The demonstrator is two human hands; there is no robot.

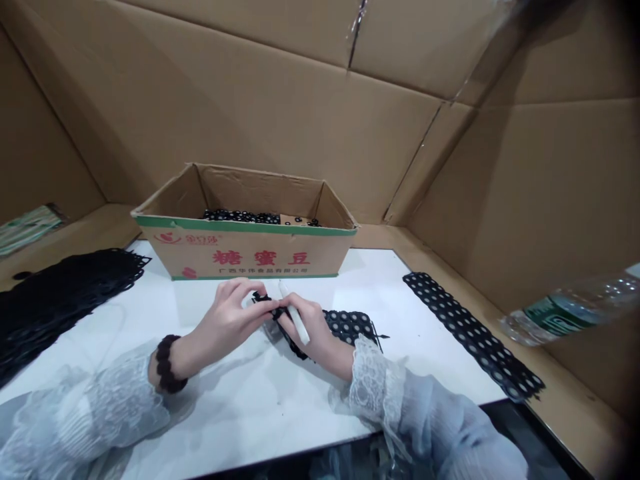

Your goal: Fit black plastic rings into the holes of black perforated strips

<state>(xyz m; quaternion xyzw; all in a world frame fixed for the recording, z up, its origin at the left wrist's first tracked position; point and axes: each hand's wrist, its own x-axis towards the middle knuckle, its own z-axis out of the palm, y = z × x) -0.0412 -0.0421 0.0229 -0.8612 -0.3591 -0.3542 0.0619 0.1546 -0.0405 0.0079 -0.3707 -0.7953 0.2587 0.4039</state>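
Note:
A black sheet of joined rings (347, 325) lies partly on the white board, its near end raised between my hands. My left hand (231, 319) pinches that end between thumb and fingers. In my right hand (315, 333) is a slim white pen-like tool (296, 313), tilted, with its narrow end pointing away from me. The right fingertips also touch the black sheet, close to the left ones. Fingers hide the spot where they meet, so the small pieces there cannot be made out.
Behind my hands stands an open cardboard box (250, 250) with black ring pieces inside. A pile of black strands (65, 300) is at left, another ringed strip (470, 333) at right. A plastic bottle (570, 310) lies on the right. Cardboard walls (280, 113) surround the white board (240, 427).

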